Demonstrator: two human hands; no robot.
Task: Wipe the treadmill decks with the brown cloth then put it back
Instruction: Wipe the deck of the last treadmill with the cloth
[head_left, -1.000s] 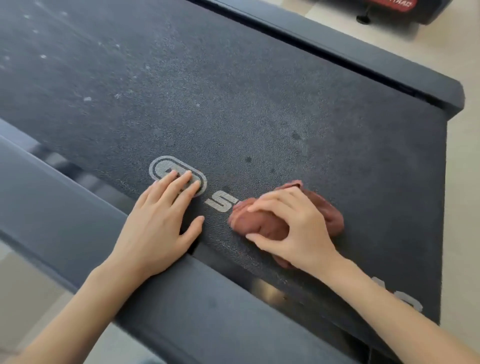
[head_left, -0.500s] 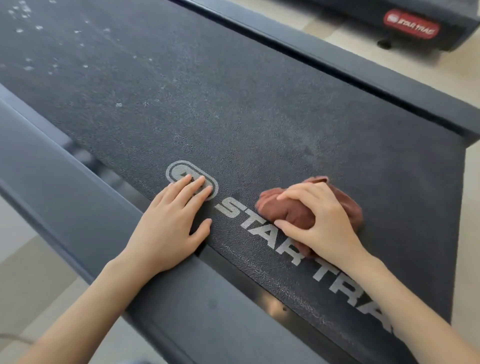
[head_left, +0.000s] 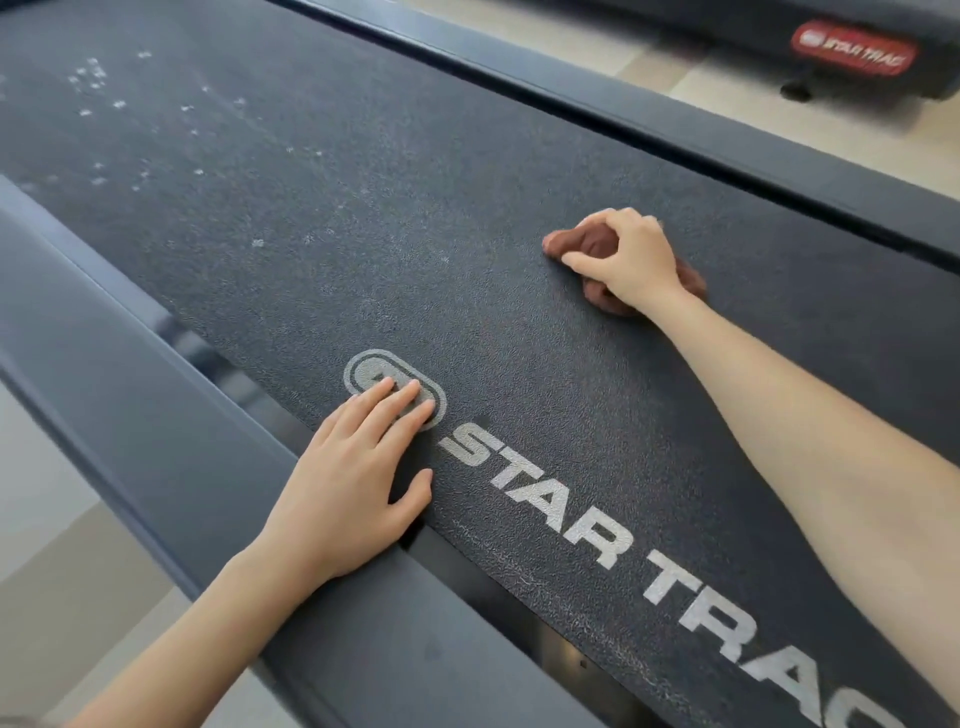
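Brown cloth (head_left: 571, 243), seemingly bunched, gripped in right hand (head_left: 631, 262).

The belt (head_left: 467, 208) is matt black and rough, a fine pebbled grain like rubber, with pale dusty specks (head_left: 93, 78) at its far end. Its lettering (head_left: 571, 519) is flat grey print. The cloth (head_left: 566, 243) in my right grip (head_left: 631, 260) is soft brown fabric, crumpled into folds. The rail (head_left: 156, 441) under the heel of my left grip (head_left: 353, 478) looks like smooth dark plastic with a dull sheen. The floor (head_left: 675, 78) is pale and smooth. The badge (head_left: 854, 54) on the next treadmill (head_left: 753, 21) is glossy red.
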